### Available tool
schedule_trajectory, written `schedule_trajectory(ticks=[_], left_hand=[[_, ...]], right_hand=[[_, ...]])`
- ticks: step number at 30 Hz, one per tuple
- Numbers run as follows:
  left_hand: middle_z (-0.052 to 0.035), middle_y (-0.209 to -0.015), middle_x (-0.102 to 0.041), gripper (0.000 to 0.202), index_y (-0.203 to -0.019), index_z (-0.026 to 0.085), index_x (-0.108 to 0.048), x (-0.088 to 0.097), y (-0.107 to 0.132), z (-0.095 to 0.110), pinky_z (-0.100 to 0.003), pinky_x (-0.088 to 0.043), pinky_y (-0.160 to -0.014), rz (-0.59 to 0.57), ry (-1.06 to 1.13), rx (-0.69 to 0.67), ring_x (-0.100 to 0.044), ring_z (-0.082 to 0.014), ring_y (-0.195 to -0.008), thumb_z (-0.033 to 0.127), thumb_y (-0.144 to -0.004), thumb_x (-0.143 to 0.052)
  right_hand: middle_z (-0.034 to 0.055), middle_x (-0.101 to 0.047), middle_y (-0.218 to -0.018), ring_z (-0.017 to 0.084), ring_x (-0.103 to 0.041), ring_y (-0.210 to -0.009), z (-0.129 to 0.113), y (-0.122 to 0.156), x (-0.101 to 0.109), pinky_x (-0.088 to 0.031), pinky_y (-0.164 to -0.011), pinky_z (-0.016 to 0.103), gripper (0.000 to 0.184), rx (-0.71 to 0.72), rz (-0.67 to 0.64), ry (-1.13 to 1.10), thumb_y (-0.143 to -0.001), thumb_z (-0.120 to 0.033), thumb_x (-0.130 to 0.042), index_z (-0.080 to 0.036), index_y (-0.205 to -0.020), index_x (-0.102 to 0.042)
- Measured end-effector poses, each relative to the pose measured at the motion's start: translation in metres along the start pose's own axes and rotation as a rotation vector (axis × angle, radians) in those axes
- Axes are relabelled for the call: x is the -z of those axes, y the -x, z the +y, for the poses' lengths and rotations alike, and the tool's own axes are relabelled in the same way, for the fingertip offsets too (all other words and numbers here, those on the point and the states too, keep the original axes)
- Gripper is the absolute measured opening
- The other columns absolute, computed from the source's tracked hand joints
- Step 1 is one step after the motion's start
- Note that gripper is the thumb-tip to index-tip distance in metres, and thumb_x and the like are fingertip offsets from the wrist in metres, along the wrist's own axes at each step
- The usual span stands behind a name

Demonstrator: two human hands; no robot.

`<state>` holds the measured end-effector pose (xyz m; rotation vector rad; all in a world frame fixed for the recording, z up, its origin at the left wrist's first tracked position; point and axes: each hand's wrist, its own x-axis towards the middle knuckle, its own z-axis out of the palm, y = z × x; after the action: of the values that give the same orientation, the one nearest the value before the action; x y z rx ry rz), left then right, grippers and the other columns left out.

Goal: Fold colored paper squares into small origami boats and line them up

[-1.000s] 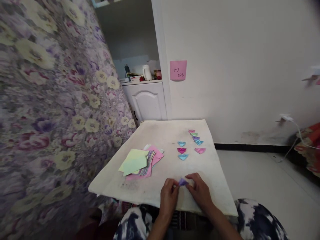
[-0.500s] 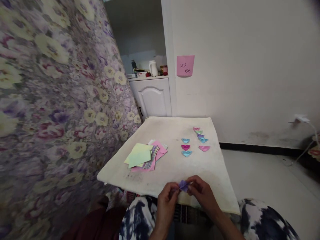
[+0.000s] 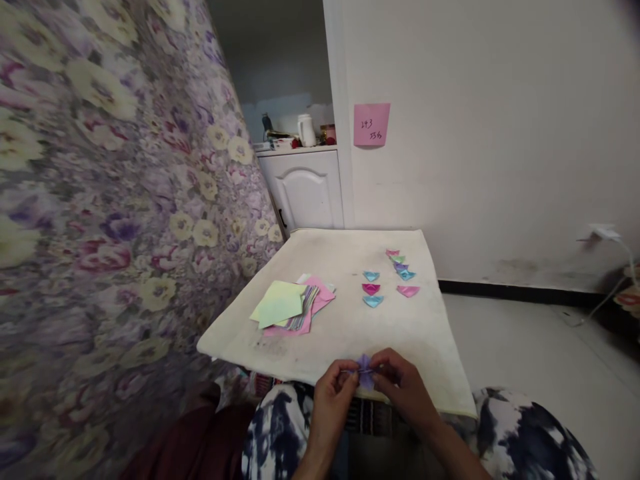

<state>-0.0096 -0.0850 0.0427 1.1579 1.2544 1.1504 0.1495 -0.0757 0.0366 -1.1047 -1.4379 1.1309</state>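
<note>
A small purple folded paper (image 3: 365, 373) is pinched between both hands above the table's near edge. My left hand (image 3: 335, 393) grips its left side between thumb and fingertips. On the opposite side, my right hand (image 3: 403, 383) holds it the same way. Flaps of the paper stand up and hang down between the fingertips. Farther back on the table lie two columns of small folded paper pieces, among them a magenta one (image 3: 371, 289), a light blue one (image 3: 373, 302) and a pink one (image 3: 408, 291).
A loose stack of coloured paper sheets (image 3: 281, 305) lies on the left of the cream-covered table (image 3: 345, 250). A floral curtain (image 3: 150, 200) hangs along the left side. Behind stand a white cabinet (image 3: 310, 190) and a wall bearing a pink note (image 3: 371, 125).
The purple paper has opened out between my fingers, its flaps now showing above and below. Both hands keep their pinch, and the view has tilted slightly.
</note>
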Motion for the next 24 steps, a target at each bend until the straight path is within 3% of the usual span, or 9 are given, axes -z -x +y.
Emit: schedule_trajectory(ticks=[5,10,24], left_hand=[[0.0000,-0.071,-0.064,0.022,-0.082,0.017,-0.067,0.000,0.000,0.004,-0.022,-0.041,-0.062,0.005,0.011,-0.010,-0.054,-0.0149,-0.066,0.037,-0.073,-0.064],[0.0007,-0.068,-0.065,0.023,-0.082,0.018,-0.066,0.000,0.001,0.003,-0.022,-0.041,-0.060,-0.017,0.075,0.034,-0.055,-0.0147,-0.063,0.037,-0.071,-0.067],[0.0013,-0.069,-0.062,0.018,-0.084,0.017,-0.064,-0.001,0.004,0.013,-0.022,-0.040,-0.063,-0.008,0.097,0.021,-0.055,-0.0136,-0.066,0.032,-0.075,-0.065]], right_hand=[[-0.0009,-0.059,-0.079,0.013,-0.054,-0.066,-0.007,0.003,-0.001,-0.044,-0.060,0.022,0.013,0.072,0.018,0.030,-0.072,-0.015,-0.057,-0.020,-0.084,-0.060],[0.0014,-0.060,-0.086,0.014,-0.056,-0.070,-0.008,0.004,-0.001,-0.046,-0.064,0.024,0.017,0.099,0.010,0.037,-0.072,-0.013,-0.056,-0.019,-0.086,-0.060],[0.0004,-0.057,-0.081,0.013,-0.055,-0.066,-0.006,0.004,0.001,-0.044,-0.059,0.023,0.011,0.083,0.003,-0.017,-0.076,-0.014,-0.054,-0.019,-0.086,-0.058]])
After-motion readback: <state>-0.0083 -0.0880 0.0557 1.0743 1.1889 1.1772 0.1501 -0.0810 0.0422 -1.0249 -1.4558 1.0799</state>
